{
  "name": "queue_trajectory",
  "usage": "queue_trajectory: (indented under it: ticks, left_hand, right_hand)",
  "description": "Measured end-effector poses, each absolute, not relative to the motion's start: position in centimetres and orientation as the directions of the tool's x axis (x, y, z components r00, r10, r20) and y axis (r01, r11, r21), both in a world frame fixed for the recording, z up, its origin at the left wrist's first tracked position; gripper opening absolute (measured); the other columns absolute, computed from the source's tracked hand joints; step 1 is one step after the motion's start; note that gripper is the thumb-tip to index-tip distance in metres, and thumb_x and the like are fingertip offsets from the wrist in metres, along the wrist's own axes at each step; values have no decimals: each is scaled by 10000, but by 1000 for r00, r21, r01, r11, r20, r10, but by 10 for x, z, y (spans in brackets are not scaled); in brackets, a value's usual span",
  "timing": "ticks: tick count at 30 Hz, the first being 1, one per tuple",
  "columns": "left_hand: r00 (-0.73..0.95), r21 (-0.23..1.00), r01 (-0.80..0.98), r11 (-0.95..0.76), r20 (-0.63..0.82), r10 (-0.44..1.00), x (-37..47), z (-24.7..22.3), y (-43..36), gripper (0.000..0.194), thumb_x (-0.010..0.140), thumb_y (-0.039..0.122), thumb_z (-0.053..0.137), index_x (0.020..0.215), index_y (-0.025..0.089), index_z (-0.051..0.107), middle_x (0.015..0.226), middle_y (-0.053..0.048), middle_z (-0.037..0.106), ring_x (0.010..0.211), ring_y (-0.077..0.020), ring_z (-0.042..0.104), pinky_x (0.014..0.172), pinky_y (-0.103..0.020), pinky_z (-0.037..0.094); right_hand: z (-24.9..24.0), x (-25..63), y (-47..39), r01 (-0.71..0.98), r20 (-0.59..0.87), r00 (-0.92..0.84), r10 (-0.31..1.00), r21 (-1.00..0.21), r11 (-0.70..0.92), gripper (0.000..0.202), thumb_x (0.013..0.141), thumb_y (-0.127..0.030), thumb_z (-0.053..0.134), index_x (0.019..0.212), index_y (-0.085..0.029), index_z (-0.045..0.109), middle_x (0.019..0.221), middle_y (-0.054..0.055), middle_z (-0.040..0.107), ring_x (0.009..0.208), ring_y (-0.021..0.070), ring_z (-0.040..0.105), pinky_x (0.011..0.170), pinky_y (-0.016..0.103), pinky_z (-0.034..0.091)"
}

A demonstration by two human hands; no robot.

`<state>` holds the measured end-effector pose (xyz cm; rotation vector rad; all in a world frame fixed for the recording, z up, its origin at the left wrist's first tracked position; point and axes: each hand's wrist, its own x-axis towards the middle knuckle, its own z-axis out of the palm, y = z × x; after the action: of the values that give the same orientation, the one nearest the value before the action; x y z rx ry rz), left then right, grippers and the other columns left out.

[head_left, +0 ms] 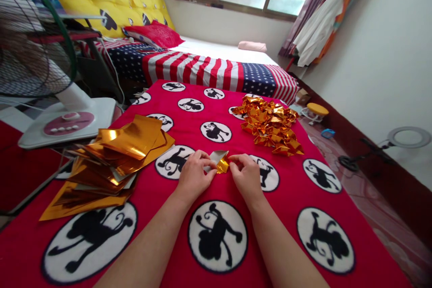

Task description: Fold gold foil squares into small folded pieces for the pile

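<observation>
A small piece of gold foil paper (222, 164), partly folded with its pale side showing, lies between my hands on the red cloth. My left hand (197, 173) is closed on the paper's left part, thumb and fingers pinching it. On the other side, my right hand (245, 172) has thumb and index finger together at the paper's right edge. A loose stack of flat gold sheets (131, 139) rests to the left. At the back right sits a heap of folded gold foil pieces (270, 123).
The red cloth (178, 119) has white circles with black monkey figures. A fan (69, 121) stands at the left. Behind is a bed (202, 69) with a striped, starred cover. On the right floor are a yellow stool (317, 109) and a ring light (408, 136).
</observation>
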<state>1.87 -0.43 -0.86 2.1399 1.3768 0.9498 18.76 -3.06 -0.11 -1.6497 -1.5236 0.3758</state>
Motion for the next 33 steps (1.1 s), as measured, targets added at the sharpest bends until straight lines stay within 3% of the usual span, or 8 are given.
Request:
queue_trajectory:
  ticks: [4,10,15,18,24,33]
  left_hand:
    - [276,662,618,-424,322,906,19,-8,-4,59,715,201,707,736,245,741,889,-25,605,887,-190,581,880,-356,475]
    - [271,648,627,-431,338,901,19,-7,-4,73,732,208,680,731,242,744,874,-28,611,874,-188,584,866,-347,479]
    - [274,640,630,-440,346,897,19,-9,-5,93,752,206,657,754,225,748,876,-35,614,875,-191,580,861,-348,480]
    - [310,643,618,-451,328,892,16,-10,-3,170,770,135,601,776,212,753,888,-42,617,880,-189,575,851,-346,479]
    - [477,673,498,-546,313,821,1,-11,6,498,714,-82,407,859,232,765,932,-39,624,903,-158,579,851,-313,482]
    - [567,455,551,-699,411,714,0,-3,0,468,747,-31,514,965,308,752,1177,-37,614,1120,-230,512,958,-424,456]
  right_hand:
    - [1,183,-33,774,276,152,949,-631,60,199,825,-175,520,869,-187,714,851,46,643,719,152,587,686,258,435]
    - [7,173,-39,870,226,150,963,-492,-20,198,875,-350,574,898,-213,714,922,46,621,753,153,598,630,259,386]
    - [4,170,-40,901,232,167,958,-431,-53,149,869,-323,602,918,-216,694,945,37,610,784,152,600,628,254,371]
    - [5,169,-40,899,229,162,960,-436,-48,115,864,-264,607,926,-219,693,949,24,609,796,144,601,633,247,374]
    - [7,169,-37,887,217,131,967,-462,-16,128,845,-192,617,927,-223,710,943,31,617,797,150,593,627,247,381]
    - [-6,188,-10,793,289,-62,955,-567,223,173,814,-87,621,867,-205,737,884,42,613,808,161,590,693,260,441]
